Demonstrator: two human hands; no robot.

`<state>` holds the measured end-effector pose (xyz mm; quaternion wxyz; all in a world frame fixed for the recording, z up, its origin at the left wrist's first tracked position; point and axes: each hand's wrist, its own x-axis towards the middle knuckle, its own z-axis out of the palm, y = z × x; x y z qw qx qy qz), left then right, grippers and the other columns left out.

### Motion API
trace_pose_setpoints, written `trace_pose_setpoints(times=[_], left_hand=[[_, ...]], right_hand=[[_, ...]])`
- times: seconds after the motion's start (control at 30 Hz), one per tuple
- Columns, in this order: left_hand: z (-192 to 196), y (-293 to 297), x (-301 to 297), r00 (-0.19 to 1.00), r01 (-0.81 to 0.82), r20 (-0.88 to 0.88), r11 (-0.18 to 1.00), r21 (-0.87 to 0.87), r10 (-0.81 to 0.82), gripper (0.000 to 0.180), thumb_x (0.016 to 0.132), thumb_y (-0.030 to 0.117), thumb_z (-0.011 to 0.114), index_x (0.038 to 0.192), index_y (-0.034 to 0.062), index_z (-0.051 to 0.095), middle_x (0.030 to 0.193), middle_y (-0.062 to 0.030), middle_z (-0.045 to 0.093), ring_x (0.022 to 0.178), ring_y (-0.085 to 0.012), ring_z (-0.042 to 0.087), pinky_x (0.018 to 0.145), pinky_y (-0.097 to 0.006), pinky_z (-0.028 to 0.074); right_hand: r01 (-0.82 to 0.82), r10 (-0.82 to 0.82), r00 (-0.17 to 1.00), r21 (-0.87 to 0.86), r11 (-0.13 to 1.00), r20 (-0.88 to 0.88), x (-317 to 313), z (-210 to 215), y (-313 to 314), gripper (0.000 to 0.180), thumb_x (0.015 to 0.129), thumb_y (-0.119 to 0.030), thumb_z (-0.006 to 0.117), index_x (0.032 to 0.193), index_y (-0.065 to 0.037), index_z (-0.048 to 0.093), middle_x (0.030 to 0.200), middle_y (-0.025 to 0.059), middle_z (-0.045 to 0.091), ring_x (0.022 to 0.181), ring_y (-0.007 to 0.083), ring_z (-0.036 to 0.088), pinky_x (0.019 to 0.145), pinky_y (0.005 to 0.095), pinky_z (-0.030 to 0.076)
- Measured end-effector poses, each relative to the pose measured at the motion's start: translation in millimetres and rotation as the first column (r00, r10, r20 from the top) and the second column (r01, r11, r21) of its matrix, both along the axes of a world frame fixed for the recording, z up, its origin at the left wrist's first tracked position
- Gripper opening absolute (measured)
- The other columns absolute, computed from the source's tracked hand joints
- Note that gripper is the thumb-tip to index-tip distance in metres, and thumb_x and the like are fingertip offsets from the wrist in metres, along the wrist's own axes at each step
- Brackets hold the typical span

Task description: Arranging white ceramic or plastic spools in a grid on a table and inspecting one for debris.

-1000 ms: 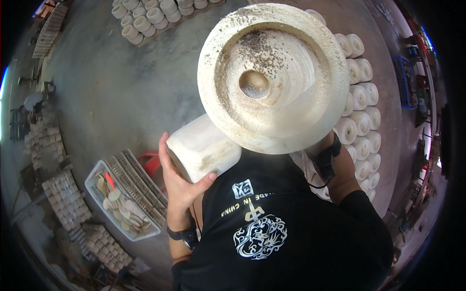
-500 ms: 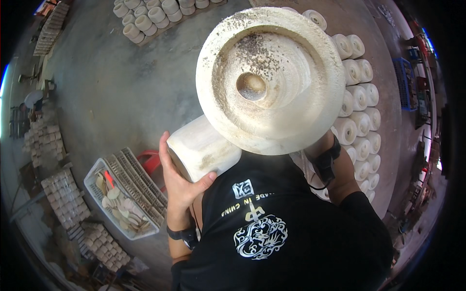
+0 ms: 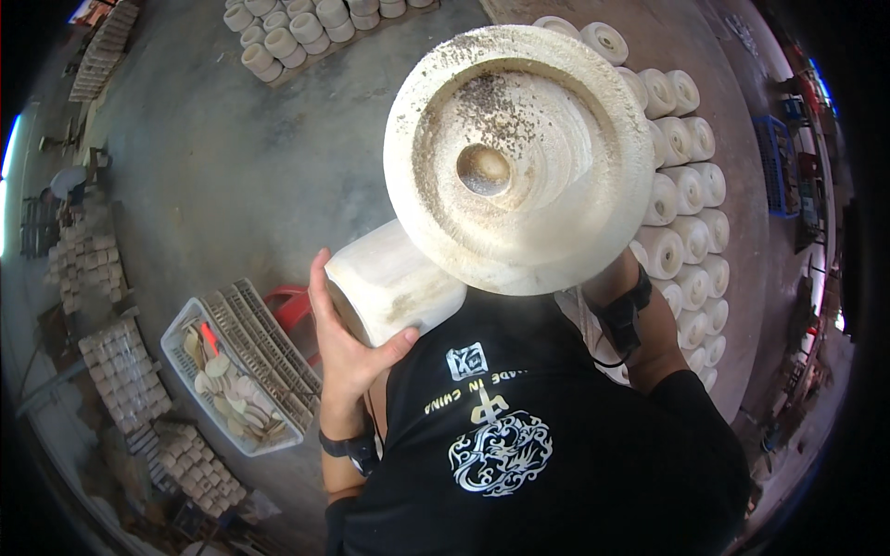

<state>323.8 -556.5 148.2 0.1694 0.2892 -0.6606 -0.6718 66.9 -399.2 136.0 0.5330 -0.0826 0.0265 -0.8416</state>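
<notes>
A large round, off-white plaster mould (image 3: 565,232) is held up in front of my chest. Its face has a wide recess, a round hole off the middle and a scatter of dark grit. My right hand (image 3: 619,276) reaches behind its lower right edge and bears it; the fingers are hidden there. Below its left side, a smaller cylindrical plaster piece (image 3: 399,287) lies tilted, its upper end partly covered by the mould. My left hand (image 3: 350,338) grips this piece at its lower left end, thumb along the underside and fingers round the far side.
Rows of round plaster moulds (image 3: 691,190) stand on the floor at right; more moulds (image 3: 306,28) sit far ahead. At left are a white basket (image 3: 176,357) with flat pale pieces, a red plastic seat (image 3: 295,310) and stacks of pale blocks (image 3: 125,371).
The large mould has shifted slightly down and appears a little smaller. My left hand keeps the same grip on the cylindrical piece. The surroundings slide slightly to the right in view.
</notes>
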Motion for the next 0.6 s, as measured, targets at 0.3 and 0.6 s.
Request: trace_pose_setpoints(times=[0.3,0.6], left_hand=[[2,1,2,0.999,0.014,0.046,1.000,0.019,-0.015,0.130,0.060,0.026,0.094,0.155,0.0014,0.009,0.146,-0.0196,0.036,0.135,-0.0316,0.043,0.113,-0.042,0.035],[7,1,-4,0.999,-0.002,0.053,0.999,0.039,0.000,0.131,0.060,0.029,0.095,0.155,0.0018,0.009,0.145,-0.0194,0.038,0.134,-0.0309,0.044,0.112,-0.041,0.036]], right_hand=[[0.004,-0.004,0.999,-0.006,1.000,-0.038,1,0,0,0.083,0.094,-0.065,0.040,0.151,-0.005,0.034,0.147,0.0207,0.046,0.129,0.0341,0.054,0.107,0.0492,0.047],[0.044,-0.045,0.997,-0.012,0.999,-0.061,-1,-12,1,0.082,0.094,-0.066,0.039,0.150,-0.006,0.037,0.147,0.0204,0.047,0.130,0.0342,0.053,0.106,0.0493,0.046]])
